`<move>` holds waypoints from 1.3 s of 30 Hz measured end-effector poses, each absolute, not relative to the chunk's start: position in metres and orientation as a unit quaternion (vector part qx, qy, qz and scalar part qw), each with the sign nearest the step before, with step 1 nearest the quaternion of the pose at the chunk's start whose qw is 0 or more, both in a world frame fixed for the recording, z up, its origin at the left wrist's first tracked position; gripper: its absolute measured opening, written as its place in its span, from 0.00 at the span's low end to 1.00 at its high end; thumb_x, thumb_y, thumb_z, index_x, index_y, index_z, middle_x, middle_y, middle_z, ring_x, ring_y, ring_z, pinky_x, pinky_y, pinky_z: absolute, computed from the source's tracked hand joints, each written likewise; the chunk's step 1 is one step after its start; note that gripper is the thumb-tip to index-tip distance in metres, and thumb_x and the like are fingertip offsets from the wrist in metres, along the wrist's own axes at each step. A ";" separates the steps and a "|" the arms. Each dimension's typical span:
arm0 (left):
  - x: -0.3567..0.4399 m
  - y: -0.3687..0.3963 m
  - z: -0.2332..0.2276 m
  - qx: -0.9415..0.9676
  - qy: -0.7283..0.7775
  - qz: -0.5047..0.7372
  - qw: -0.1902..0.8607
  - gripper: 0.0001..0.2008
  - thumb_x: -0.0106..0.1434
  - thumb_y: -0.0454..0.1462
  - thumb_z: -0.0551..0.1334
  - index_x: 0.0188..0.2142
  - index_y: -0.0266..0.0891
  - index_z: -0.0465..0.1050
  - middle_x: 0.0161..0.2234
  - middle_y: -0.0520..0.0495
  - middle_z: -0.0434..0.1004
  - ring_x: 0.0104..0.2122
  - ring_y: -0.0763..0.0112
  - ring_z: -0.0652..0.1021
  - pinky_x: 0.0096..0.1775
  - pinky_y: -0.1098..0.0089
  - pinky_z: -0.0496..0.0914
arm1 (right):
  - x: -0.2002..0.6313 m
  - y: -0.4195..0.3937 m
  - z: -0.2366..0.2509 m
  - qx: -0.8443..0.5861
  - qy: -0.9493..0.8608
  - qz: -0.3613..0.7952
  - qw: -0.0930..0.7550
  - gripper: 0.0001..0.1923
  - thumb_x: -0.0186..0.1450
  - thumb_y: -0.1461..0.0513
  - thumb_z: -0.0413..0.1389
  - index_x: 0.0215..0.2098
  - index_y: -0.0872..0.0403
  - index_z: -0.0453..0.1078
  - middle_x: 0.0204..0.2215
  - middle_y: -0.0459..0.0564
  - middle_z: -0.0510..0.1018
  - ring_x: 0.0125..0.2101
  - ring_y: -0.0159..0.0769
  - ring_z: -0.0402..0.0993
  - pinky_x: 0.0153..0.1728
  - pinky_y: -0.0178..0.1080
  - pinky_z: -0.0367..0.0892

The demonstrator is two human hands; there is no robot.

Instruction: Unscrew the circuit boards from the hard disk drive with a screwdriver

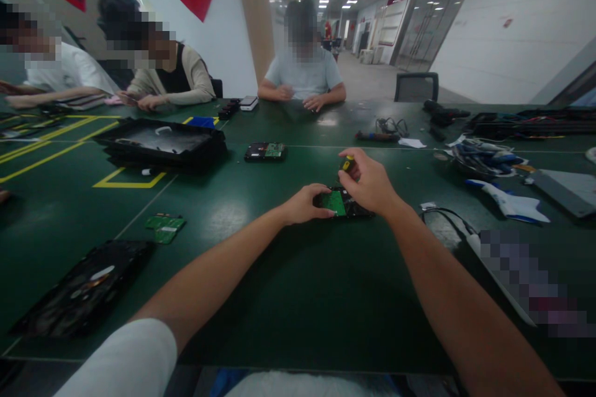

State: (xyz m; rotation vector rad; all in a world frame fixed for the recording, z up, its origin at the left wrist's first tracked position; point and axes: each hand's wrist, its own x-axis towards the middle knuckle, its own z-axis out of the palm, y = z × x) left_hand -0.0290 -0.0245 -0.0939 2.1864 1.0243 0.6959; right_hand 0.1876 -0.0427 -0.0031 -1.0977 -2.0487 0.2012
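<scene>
Two hard drives (265, 151) beyond hands (367, 186)

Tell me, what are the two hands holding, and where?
Right hand grips a yellow-handled screwdriver by its handle; left hand steadies the hard drive at its left edge.

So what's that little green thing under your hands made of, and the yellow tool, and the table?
The green board looks like a rigid matte circuit board, set on a black, probably metal, drive body. The tool in the right hand has a yellow and black grip, likely plastic or rubber. The table looks covered by a dark green mat with a soft sheen, maybe rubber. The left hand steadies the board.
</scene>
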 end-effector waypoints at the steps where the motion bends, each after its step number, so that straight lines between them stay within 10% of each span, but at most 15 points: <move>1: -0.029 -0.024 -0.094 0.827 0.389 0.261 0.311 0.38 0.56 0.54 0.73 0.61 0.40 0.71 0.62 0.39 0.71 0.61 0.51 0.72 0.63 0.52 0.66 | 0.188 -0.043 -0.003 -0.433 -0.807 0.079 0.393 0.19 0.64 0.62 0.59 0.54 0.50 0.67 0.37 0.50 0.78 0.34 0.41 0.75 0.37 0.42 0.68; 22: -0.043 -0.031 -0.084 0.859 0.378 0.212 0.272 0.53 0.48 0.58 0.75 0.67 0.38 0.63 0.66 0.35 0.65 0.66 0.44 0.65 0.66 0.48 0.62 | 0.189 -0.042 -0.003 -0.440 -0.804 0.086 0.390 0.20 0.65 0.60 0.59 0.55 0.49 0.67 0.38 0.50 0.78 0.34 0.41 0.75 0.38 0.43 0.69; 39: -0.042 -0.030 -0.088 0.862 0.379 0.225 0.249 0.46 0.52 0.59 0.73 0.65 0.42 0.67 0.63 0.37 0.68 0.63 0.47 0.68 0.63 0.49 0.65 | 0.189 -0.043 -0.003 -0.440 -0.802 0.084 0.394 0.19 0.65 0.59 0.59 0.55 0.49 0.67 0.36 0.50 0.78 0.32 0.41 0.75 0.37 0.43 0.69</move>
